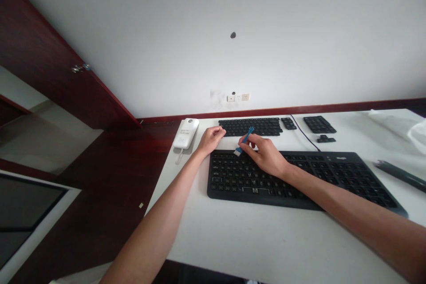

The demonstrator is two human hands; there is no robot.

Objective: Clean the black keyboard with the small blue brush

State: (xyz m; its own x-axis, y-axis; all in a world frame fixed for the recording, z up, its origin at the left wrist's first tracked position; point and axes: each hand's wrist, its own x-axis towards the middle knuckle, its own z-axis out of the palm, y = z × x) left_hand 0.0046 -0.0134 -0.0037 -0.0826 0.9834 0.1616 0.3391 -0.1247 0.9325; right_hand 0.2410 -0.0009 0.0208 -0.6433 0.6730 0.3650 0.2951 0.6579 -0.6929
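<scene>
A small blue cleaning brush is pinched in my right hand, its pale end pointing down over the keyboard's upper edge. Beneath that hand lies a black keyboard with its keycaps off and its switch wells bare. My left hand is closed just above the keyboard's top left corner, its fingertips at the left end of the laid-out black keycaps. Whatever those fingers may hold is hidden.
More loose keycaps lie in groups: a small block, a number-pad block and arrow keys. A white device sits at left, and a black rod-like tool at right near white plastic. The keyboard cable runs toward the wall.
</scene>
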